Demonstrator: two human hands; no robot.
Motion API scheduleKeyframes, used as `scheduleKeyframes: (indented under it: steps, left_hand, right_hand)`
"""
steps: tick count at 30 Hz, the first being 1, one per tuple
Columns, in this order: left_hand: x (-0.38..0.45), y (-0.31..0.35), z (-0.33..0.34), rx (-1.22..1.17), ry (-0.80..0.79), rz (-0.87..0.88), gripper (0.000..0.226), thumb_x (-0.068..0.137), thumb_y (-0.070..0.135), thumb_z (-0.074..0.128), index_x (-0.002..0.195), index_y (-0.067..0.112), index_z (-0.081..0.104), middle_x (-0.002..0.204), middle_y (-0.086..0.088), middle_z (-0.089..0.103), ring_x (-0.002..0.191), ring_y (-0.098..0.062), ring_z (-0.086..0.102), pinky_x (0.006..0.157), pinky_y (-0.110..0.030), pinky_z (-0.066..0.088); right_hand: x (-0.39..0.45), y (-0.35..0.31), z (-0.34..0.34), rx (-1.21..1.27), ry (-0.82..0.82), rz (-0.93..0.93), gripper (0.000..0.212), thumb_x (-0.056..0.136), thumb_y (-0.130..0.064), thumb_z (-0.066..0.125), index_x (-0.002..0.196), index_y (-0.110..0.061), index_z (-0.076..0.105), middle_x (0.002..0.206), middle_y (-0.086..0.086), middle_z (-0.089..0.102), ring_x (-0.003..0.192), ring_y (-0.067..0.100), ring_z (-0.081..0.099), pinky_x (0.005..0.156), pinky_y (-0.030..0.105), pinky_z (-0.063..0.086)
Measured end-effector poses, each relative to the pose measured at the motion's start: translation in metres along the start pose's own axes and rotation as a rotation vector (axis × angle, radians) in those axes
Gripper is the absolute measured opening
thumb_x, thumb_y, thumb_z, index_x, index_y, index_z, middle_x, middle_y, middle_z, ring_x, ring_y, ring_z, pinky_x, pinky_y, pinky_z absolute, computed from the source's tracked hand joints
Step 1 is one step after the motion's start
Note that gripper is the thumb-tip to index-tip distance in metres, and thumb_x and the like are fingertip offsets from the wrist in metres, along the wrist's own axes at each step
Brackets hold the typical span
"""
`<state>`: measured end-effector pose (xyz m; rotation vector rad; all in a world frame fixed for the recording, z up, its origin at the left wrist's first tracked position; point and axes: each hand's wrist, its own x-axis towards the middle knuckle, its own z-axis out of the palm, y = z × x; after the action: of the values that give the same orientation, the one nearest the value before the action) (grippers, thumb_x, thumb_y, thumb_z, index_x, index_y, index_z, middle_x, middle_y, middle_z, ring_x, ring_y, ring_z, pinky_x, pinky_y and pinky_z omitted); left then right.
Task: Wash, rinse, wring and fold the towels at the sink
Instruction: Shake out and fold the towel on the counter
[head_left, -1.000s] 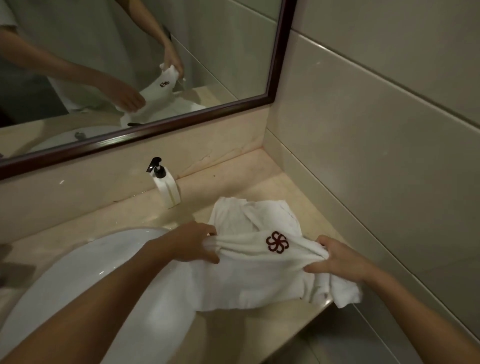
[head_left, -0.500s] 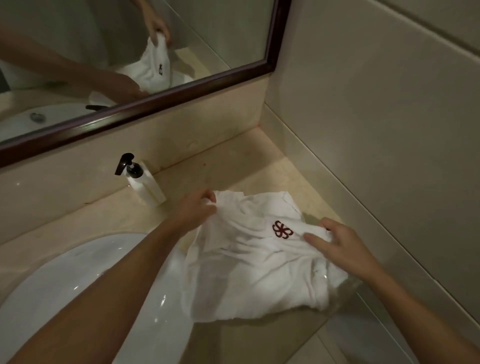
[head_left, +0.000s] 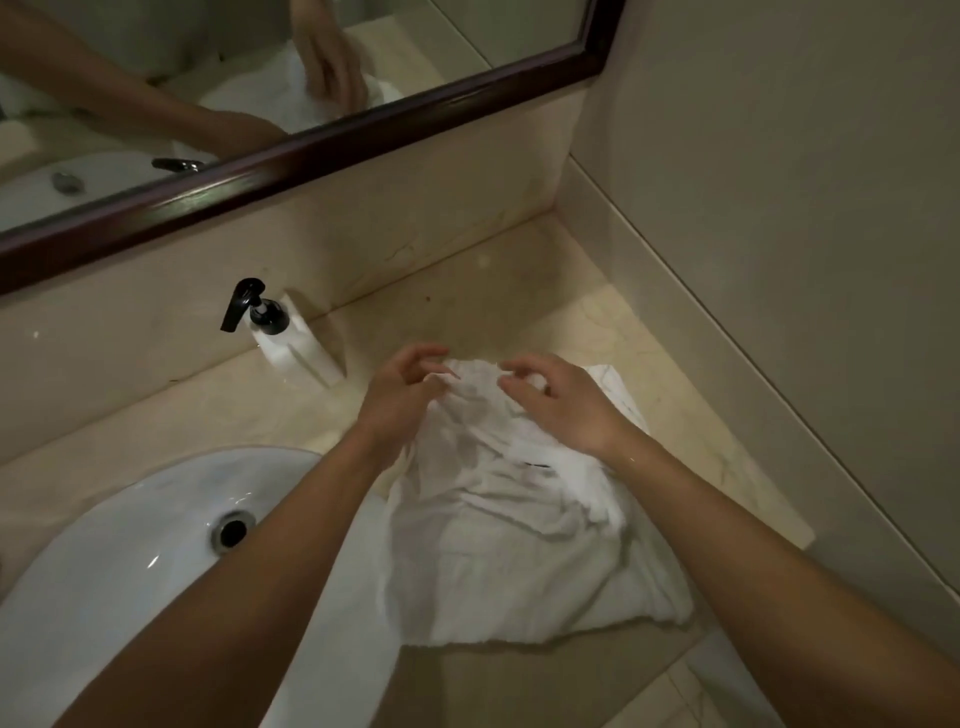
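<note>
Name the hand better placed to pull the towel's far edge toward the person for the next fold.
Probably the left hand: its fingers seem to pinch the far edge of the towel already. The right hand hovers beside it, fingers curled, grip unclear. Both are near, so the advantage is slight.

The light is dim and warm. The fingers (head_left: 524, 370) are slightly blurred; below them soft shadows lie on the counter (head_left: 519, 291). Straight lines bend at the edges.
</note>
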<state>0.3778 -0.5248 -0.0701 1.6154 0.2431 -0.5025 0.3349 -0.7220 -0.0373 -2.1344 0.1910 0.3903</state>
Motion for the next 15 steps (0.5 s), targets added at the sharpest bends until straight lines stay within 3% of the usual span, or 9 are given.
scheduleKeyframes:
  steps: [2,6,8,10,12,15]
  left_hand:
    - [-0.004,0.001,0.0,-0.087,-0.032,0.03,0.035,0.089,-0.006,0.057,0.113,0.018,0.064,0.085,0.003,0.07,0.082,-0.01,0.063,0.075,-0.021,0.05]
    - [-0.006,-0.006,-0.002,-0.3,-0.018,-0.021,0.039,0.09,-0.01,0.054,0.122,0.011,0.06,0.093,-0.004,0.07,0.083,-0.014,0.067,0.07,-0.022,0.054]
    - [-0.004,-0.009,-0.003,-0.343,0.015,-0.063,0.037,0.091,-0.007,0.054,0.123,0.011,0.059,0.099,-0.005,0.068,0.082,-0.015,0.066,0.067,-0.024,0.055]
    - [0.001,-0.009,-0.004,-0.377,0.03,-0.152,0.031,0.092,0.0,0.054,0.121,0.009,0.059,0.092,-0.006,0.064,0.068,-0.013,0.062,0.056,-0.023,0.051]
    - [0.008,-0.011,-0.004,-0.412,0.002,-0.242,0.021,0.091,0.005,0.049,0.109,0.004,0.06,0.076,-0.004,0.056,0.053,-0.011,0.049,0.046,-0.021,0.043]
    - [0.018,-0.009,-0.003,-0.462,-0.026,-0.312,0.02,0.086,0.009,0.046,0.1,0.003,0.058,0.07,-0.005,0.047,0.052,-0.013,0.04,0.044,-0.021,0.039]
  right_hand:
    - [0.021,-0.009,0.009,-0.019,-0.083,-0.014,0.033,0.1,-0.033,0.057,0.128,-0.018,0.064,0.111,-0.006,0.066,0.093,0.005,0.058,0.08,0.017,0.042]
    - [0.039,-0.009,0.021,0.134,-0.304,0.04,0.018,0.097,-0.021,0.063,0.107,-0.01,0.073,0.083,0.002,0.062,0.076,0.01,0.054,0.066,0.018,0.042]
    - [0.039,-0.005,0.024,0.241,-0.29,0.067,0.015,0.093,-0.017,0.067,0.099,-0.004,0.073,0.084,0.006,0.061,0.078,0.014,0.054,0.071,0.026,0.044]
    - [0.037,-0.002,0.024,0.277,-0.244,0.067,0.012,0.091,-0.019,0.071,0.096,-0.007,0.07,0.086,0.006,0.062,0.079,0.016,0.056,0.074,0.031,0.045]
    - [0.033,-0.001,0.023,0.283,-0.196,0.051,0.009,0.091,-0.019,0.072,0.095,-0.013,0.067,0.088,0.003,0.061,0.079,0.014,0.056,0.074,0.027,0.046]
    - [0.029,0.0,0.023,0.274,-0.156,0.017,0.006,0.094,-0.018,0.067,0.092,-0.018,0.061,0.092,-0.002,0.059,0.077,0.01,0.056,0.072,0.021,0.046]
